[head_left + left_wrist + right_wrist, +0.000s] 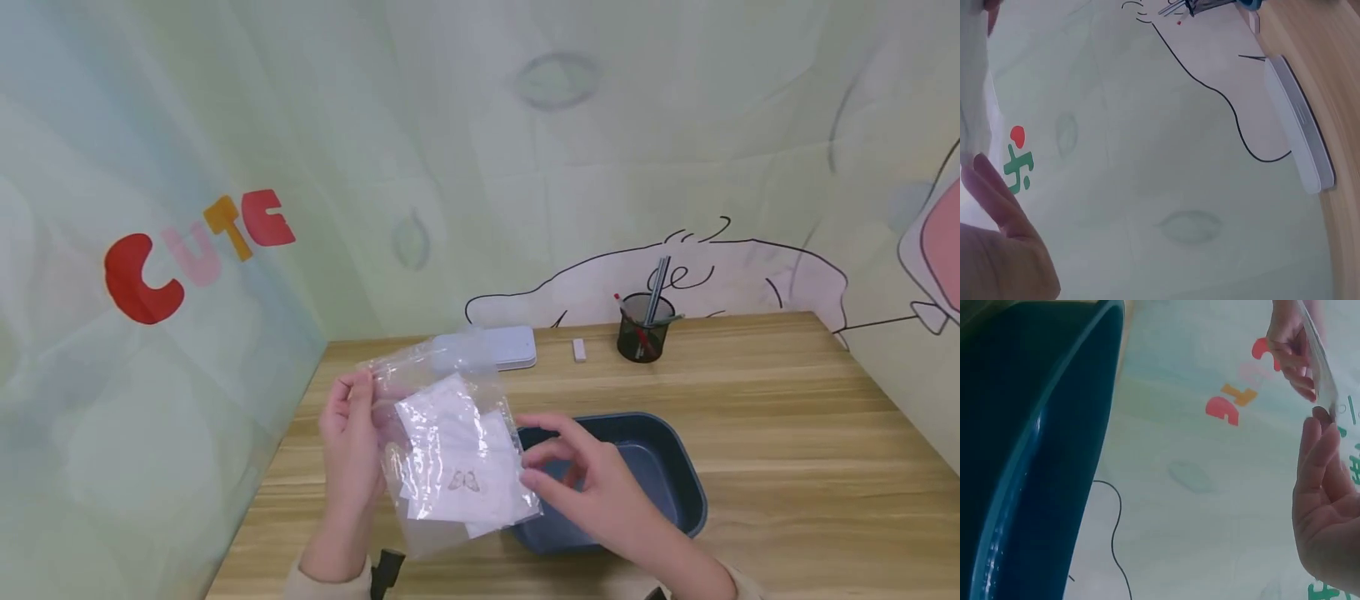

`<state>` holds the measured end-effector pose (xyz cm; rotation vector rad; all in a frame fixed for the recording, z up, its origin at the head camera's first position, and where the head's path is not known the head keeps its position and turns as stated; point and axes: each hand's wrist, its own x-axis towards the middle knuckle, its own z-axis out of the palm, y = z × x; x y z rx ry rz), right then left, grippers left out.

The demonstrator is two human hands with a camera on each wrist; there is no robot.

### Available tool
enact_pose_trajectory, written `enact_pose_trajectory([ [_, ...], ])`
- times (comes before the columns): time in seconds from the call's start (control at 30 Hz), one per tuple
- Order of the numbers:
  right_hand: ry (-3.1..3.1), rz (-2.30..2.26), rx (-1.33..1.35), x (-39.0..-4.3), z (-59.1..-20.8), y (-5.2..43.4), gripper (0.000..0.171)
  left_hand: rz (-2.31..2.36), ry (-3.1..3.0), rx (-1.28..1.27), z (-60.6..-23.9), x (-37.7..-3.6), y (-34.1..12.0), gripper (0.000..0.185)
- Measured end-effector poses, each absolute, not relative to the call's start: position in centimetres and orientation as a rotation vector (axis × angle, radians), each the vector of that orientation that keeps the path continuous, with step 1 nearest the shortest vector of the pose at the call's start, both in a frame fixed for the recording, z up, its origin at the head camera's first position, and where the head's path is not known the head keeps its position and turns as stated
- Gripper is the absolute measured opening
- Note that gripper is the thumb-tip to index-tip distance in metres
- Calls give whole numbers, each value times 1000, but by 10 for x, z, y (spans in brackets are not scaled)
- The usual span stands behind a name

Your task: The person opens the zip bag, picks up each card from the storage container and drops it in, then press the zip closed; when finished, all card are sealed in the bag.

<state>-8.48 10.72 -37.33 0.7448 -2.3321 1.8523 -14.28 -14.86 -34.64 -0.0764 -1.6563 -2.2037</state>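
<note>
A clear plastic bag (427,533) with several white paper pieces in it, one bearing a small butterfly print, is held up over the table. My left hand (352,442) grips its left edge, the thumb in front; in the left wrist view the left hand (1004,244) shows at the lower left. At the bag's right edge, my right hand (592,483) pinches with bent fingers. The right wrist view shows the right hand (1329,500) with its fingertips at the edge of the bag (1321,362), seen side-on. Below and behind stands a dark blue tray (693,492), partly covered by the right hand.
A pale pencil case (513,346) lies at the table's back, partly behind the bag. To its right are a white eraser (579,350) and a black mesh pen holder (642,337) with pens. A printed curtain (420,167) hangs behind the wooden table (787,433).
</note>
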Motion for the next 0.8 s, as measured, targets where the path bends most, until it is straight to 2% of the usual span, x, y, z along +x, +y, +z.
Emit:
enact_pose_trajectory([
  [0.23,-2158,1541,1070,-79,-377,91,32,-2192,-1643,31,-342,-158,-168,22],
  [0.4,-1974,1186,1260,-83,-374,78,25,-2183,-1807,74,-345,-166,-178,25],
  [0.53,-1906,967,1248,-86,-374,69,15,-2148,-1923,153,-352,-174,-184,28],
  [0.8,-2073,702,1213,-95,-394,57,10,-1906,-2315,284,-390,-193,-201,35],
])
